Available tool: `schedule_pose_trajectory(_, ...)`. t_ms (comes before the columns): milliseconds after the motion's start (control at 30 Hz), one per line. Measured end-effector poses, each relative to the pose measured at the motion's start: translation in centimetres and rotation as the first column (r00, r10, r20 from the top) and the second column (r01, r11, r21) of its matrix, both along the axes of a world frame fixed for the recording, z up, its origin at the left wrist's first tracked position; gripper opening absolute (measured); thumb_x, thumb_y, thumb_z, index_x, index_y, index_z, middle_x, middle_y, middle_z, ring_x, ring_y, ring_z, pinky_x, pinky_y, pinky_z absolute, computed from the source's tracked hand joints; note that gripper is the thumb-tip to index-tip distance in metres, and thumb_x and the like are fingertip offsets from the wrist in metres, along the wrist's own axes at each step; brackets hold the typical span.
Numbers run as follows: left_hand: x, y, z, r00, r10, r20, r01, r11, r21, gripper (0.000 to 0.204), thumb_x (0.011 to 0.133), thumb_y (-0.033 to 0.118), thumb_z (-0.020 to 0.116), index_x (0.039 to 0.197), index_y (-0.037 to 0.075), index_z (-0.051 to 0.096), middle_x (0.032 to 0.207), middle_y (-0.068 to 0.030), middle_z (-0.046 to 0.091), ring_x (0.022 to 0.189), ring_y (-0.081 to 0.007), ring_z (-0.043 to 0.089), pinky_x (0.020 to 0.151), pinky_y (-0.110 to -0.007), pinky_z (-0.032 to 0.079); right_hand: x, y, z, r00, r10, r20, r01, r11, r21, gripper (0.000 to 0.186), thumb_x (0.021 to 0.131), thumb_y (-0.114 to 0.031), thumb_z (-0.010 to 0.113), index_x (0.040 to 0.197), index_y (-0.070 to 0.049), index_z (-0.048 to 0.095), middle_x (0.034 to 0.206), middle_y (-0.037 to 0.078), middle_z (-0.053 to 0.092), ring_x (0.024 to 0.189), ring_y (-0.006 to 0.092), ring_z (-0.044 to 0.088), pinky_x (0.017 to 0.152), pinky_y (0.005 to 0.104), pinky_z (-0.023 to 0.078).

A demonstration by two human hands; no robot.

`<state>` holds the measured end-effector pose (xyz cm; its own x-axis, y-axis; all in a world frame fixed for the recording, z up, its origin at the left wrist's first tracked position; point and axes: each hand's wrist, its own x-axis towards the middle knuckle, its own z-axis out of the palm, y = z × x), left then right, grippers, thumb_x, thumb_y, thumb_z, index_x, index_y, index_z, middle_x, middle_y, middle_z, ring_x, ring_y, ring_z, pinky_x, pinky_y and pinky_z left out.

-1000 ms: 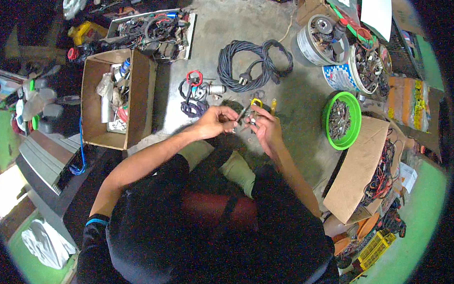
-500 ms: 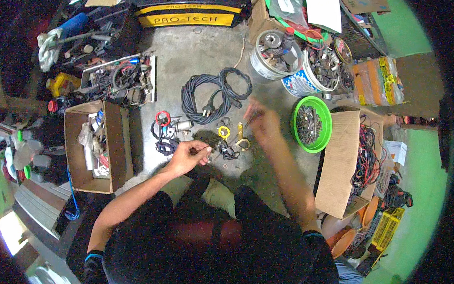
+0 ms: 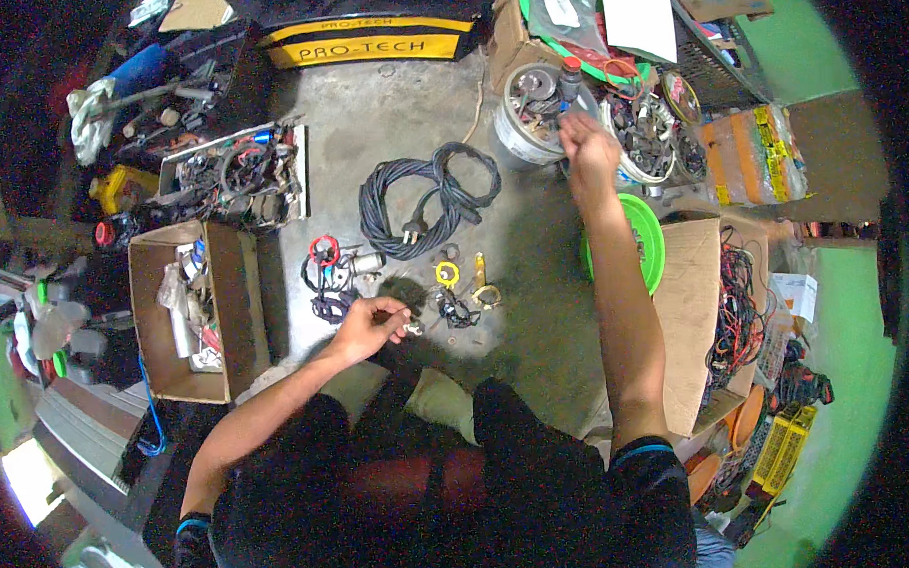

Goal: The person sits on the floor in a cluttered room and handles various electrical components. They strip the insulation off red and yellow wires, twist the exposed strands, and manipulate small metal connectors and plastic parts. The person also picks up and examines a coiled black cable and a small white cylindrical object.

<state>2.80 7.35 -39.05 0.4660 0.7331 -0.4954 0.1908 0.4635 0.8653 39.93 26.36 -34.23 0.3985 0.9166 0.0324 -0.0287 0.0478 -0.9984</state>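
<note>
My left hand [image 3: 366, 330] is low over the floor, thumb and fingertips pinched on a small pale metal piece [image 3: 412, 329]. My right hand [image 3: 590, 151] reaches out over the near right rim of a grey-white bucket [image 3: 522, 143] of metal parts. Its fingers are stretched out, slightly blurred, and I see nothing held in them. On the floor ahead of my left hand are a yellow ring-shaped part [image 3: 447, 274], a brass-coloured strip with a ring [image 3: 480, 271], dark wired bits [image 3: 457, 309] and a motor-like part with a red ring [image 3: 324, 250].
A coiled black power cable [image 3: 388, 248] lies in the middle. Under my right forearm is a green bowl [image 3: 649, 222] of small metal parts. Cardboard boxes stand left [image 3: 222, 312] and right [image 3: 681, 321], the right one full of wires. A second white bucket [image 3: 636, 172] holds scrap parts.
My right hand has swung away from the floor parts, forward and right to the bucket, its forearm now crossing the green bowl. The left hand stays near its place, still pinching.
</note>
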Motion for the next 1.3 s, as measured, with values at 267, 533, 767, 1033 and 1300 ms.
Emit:
schedule_pose_trajectory(267,-3.1,0.2,-6.5,0.934,-0.106,-0.342,0.283,0.801,0.527,0.022,0.078,0.004,0.061,0.099,-0.002,0.063,0.094,-0.0202,0.065,0.084,-0.0330,0.065,0.074,-0.038,0.052,-11.3,-17.7,-7.7,0.820,0.467,0.331,-0.409,0.882,-0.233,0.022,0.080,0.002,0.058,0.101,0.000,0.063,0.097,0.010,0.066,0.086,0.0181,0.064,0.073,0.0307,0.052)
schedule_pose_trajectory(533,-3.1,-0.1,-3.5,0.721,-0.205,-0.662,0.638,0.568,0.519,0.041,0.076,0.004,0.062,0.116,0.000,0.055,0.110,-0.0201,0.055,0.105,-0.0361,0.056,0.083,-0.042,0.052,-15.5,-20.4,-9.4,0.162,0.472,0.866,-0.487,0.802,-0.346,0.033,0.076,-0.013,0.066,0.108,-0.005,0.061,0.103,0.015,0.058,0.101,0.0301,0.057,0.082,0.0402,0.050)
schedule_pose_trajectory(767,-2.7,1.4,-5.6,0.834,-0.158,-0.528,0.483,0.672,0.562,0.015,0.074,-0.001,0.062,0.088,-0.001,0.061,0.093,-0.0200,0.059,0.083,-0.0387,0.062,0.072,-0.044,0.051,-14.0,-20.3,-11.9,0.175,0.478,0.861,-0.445,0.818,-0.364,0.017,0.077,-0.012,0.064,0.092,-0.005,0.063,0.096,0.013,0.059,0.095,0.0323,0.059,0.079,0.0415,0.050)
schedule_pose_trajectory(1033,-2.6,2.9,-5.5,0.891,-0.085,-0.446,0.352,0.750,0.560,0.023,0.077,0.013,0.072,0.096,0.003,0.064,0.098,-0.0149,0.062,0.090,-0.0345,0.063,0.077,-0.041,0.051,-11.8,-20.9,-12.2,0.314,0.396,0.863,-0.390,0.882,-0.263,0.019,0.080,-0.012,0.065,0.097,-0.006,0.062,0.095,0.012,0.059,0.089,0.0323,0.059,0.073,0.0412,0.049)
schedule_pose_trajectory(1300,-2.0,0.0,-5.9,0.595,-0.279,-0.753,0.707,0.627,0.327,0.017,0.077,0.005,0.056,0.091,-0.003,0.060,0.096,-0.0243,0.062,0.087,-0.0406,0.063,0.070,-0.049,0.053,-14.5,-21.4,-10.5,0.261,0.379,0.888,-0.355,0.893,-0.277,0.022,0.076,-0.013,0.069,0.094,-0.003,0.063,0.093,0.012,0.058,0.090,0.0314,0.056,0.075,0.0408,0.047)
